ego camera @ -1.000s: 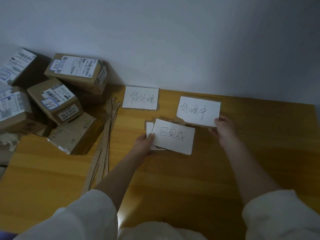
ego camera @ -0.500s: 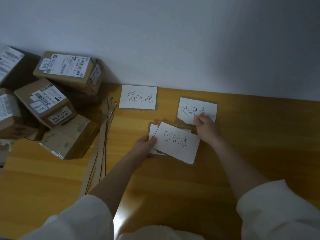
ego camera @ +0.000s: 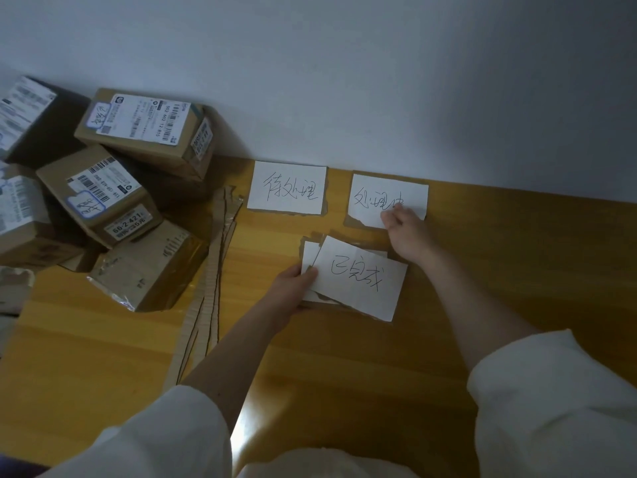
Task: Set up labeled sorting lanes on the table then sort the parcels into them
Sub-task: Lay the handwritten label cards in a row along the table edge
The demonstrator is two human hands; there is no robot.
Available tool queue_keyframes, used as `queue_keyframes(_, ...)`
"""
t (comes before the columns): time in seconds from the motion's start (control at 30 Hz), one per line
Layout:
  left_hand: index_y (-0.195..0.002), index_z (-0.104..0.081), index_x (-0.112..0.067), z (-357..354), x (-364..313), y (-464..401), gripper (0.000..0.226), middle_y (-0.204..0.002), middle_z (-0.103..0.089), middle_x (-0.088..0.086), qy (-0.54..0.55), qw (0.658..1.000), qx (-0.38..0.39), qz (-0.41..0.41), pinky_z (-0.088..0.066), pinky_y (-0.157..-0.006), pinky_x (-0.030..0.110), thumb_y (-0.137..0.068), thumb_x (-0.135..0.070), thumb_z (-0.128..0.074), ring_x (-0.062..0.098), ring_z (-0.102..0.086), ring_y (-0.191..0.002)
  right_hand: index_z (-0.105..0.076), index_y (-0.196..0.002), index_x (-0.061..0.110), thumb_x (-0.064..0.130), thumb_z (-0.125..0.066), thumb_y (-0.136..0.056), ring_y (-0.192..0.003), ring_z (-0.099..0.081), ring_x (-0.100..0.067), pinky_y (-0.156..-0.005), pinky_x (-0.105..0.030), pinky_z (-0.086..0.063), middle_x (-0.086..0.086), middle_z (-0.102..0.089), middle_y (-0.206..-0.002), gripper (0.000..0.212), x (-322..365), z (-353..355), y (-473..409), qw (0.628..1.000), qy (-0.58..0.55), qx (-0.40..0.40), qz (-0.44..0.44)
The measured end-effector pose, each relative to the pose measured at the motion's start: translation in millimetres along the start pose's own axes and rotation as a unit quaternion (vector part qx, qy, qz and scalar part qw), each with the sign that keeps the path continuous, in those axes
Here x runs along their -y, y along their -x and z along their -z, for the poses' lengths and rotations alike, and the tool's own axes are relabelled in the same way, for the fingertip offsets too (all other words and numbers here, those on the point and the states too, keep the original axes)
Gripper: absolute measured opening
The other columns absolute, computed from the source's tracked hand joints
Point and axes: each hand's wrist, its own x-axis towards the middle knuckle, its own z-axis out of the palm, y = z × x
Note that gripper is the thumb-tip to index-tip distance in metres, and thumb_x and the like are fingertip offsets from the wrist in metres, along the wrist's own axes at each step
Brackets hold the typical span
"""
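Three white handwritten label cards on cardboard backing lie on the wooden table (ego camera: 517,270). The left card (ego camera: 287,188) sits by the wall. The middle card (ego camera: 382,198) lies to its right, with my right hand (ego camera: 406,232) pressing its lower right part, fingers curled. Nearer me, my left hand (ego camera: 293,291) pinches the left edge of the third card (ego camera: 358,277), which lies tilted over another sheet. A pile of brown cardboard parcels (ego camera: 103,194) with shipping labels stands at the left.
Long cardboard strips (ego camera: 210,281) lie between the parcel pile and the cards. A white wall (ego camera: 344,81) backs the table. Bare wood stretches to the right and toward me.
My right hand shifted from the middle card's right edge onto its lower face and pushed it toward the wall. My left hand kept its hold on the third card, which turned slightly.
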Motion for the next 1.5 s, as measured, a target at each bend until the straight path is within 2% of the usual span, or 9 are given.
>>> queue_keyframes(0.2,-0.131,-0.054,-0.016,-1.0,-1.9,-3.0,0.035,-0.111,-0.065,0.005,0.004,1.000,-0.005,-0.004,-0.055,-0.074,0.033,-0.099,-0.028,-0.050,0.020,-0.063,-0.092,-0.026,-0.152,0.015,0.044,-0.024,-0.104,-0.148,-0.017,-0.023,-0.120,-0.048,-0.014,-0.003,-0.019,-0.162,0.057,-3.9,-0.6,-5.1,1.000,-0.001,0.004,-0.013)
queue_keyframes(0.4,-0.130,-0.054,-0.015,-1.9,-1.3,-0.1,0.034,-0.112,-0.065,0.005,0.011,1.000,0.001,-0.005,-0.054,-0.074,0.033,-0.099,-0.028,-0.049,0.020,-0.063,-0.093,-0.036,-0.148,0.016,0.041,-0.023,-0.105,-0.148,-0.019,-0.025,-0.120,-0.054,-0.007,-0.003,-0.021,-0.161,0.051,-2.3,1.0,-4.3,1.000,-0.002,0.000,-0.016)
queue_keyframes(0.5,-0.129,-0.054,-0.015,-1.5,-1.1,1.7,0.033,-0.113,-0.065,0.005,0.010,1.000,-0.006,-0.011,-0.054,-0.073,0.032,-0.099,-0.029,-0.050,0.020,-0.063,-0.093,-0.048,-0.140,0.019,0.042,-0.026,-0.105,-0.148,-0.018,-0.023,-0.120,-0.055,-0.003,-0.001,-0.027,-0.159,0.048,-2.2,2.5,-1.0,0.998,-0.023,-0.061,0.018)
queue_keyframes(0.6,-0.125,-0.055,-0.015,-2.0,-3.2,5.8,0.030,-0.112,-0.065,0.006,0.022,1.000,-0.009,-0.018,-0.054,-0.074,0.032,-0.099,-0.029,-0.050,0.019,-0.063,-0.093,-0.056,-0.132,0.022,0.042,-0.039,-0.102,-0.142,-0.034,-0.021,-0.116,-0.043,-0.025,0.002,-0.043,-0.150,0.040,-1.4,5.5,14.0,0.986,-0.100,-0.133,0.030)
queue_keyframes(0.7,-0.119,-0.056,-0.016,-4.1,-5.4,12.3,0.024,-0.107,-0.065,0.004,0.039,0.999,-0.007,-0.029,-0.053,-0.070,0.029,-0.099,-0.029,-0.050,0.018,-0.063,-0.090,-0.052,-0.134,0.021,0.043,-0.051,-0.097,-0.130,-0.047,-0.019,-0.095,-0.028,-0.041,0.000,-0.051,-0.143,0.043,-4.9,5.0,38.1,0.977,-0.157,-0.147,0.007)
queue_keyframes(0.83,-0.117,-0.057,-0.016,-8.6,-5.6,21.9,0.023,-0.107,-0.066,0.004,0.068,0.997,-0.005,-0.040,-0.053,-0.071,0.030,-0.099,-0.029,-0.050,0.019,-0.063,-0.090,-0.048,-0.136,0.021,0.049,-0.062,-0.089,-0.122,-0.052,-0.016,-0.084,-0.027,-0.041,0.005,-0.053,-0.135,0.057,-12.5,1.7,75.3,0.961,-0.226,-0.150,-0.052)
queue_keyframes(0.97,-0.118,-0.055,-0.016,-16.4,-4.0,32.7,0.024,-0.108,-0.066,0.005,0.090,0.995,-0.005,-0.043,-0.054,-0.071,0.031,-0.099,-0.028,-0.050,0.020,-0.064,-0.091,-0.049,-0.131,0.022,0.051,-0.076,-0.075,-0.107,-0.059,-0.015,-0.078,-0.029,-0.048,0.006,-0.059,-0.122,0.068,-25.5,-5.6,109.1,0.943,-0.303,-0.089,-0.107)
queue_keyframes(1.17,-0.123,-0.056,-0.015,-33.9,2.7,49.4,0.029,-0.112,-0.067,0.005,0.084,0.995,0.016,-0.050,-0.055,-0.077,0.032,-0.097,-0.026,-0.055,0.020,-0.065,-0.093,-0.065,-0.094,0.020,0.026,-0.081,-0.077,-0.086,-0.066,-0.011,-0.064,-0.022,-0.052,0.006,-0.069,-0.095,0.023,-47.3,-9.8,137.6,0.926,-0.354,-0.081,-0.100)
queue_keyframes(1.5,-0.100,-0.057,-0.024,-68.7,13.5,69.8,0.012,-0.110,-0.064,0.006,0.045,0.997,0.012,-0.056,-0.049,-0.095,0.045,-0.101,-0.028,-0.046,0.022,-0.060,-0.095,-0.062,-0.080,0.019,0.017,-0.078,-0.081,-0.073,-0.064,-0.012,-0.064,-0.025,-0.053,0.002,-0.069,-0.085,0.016,-88.3,4.3,162.5,0.906,-0.391,-0.124,-0.104)
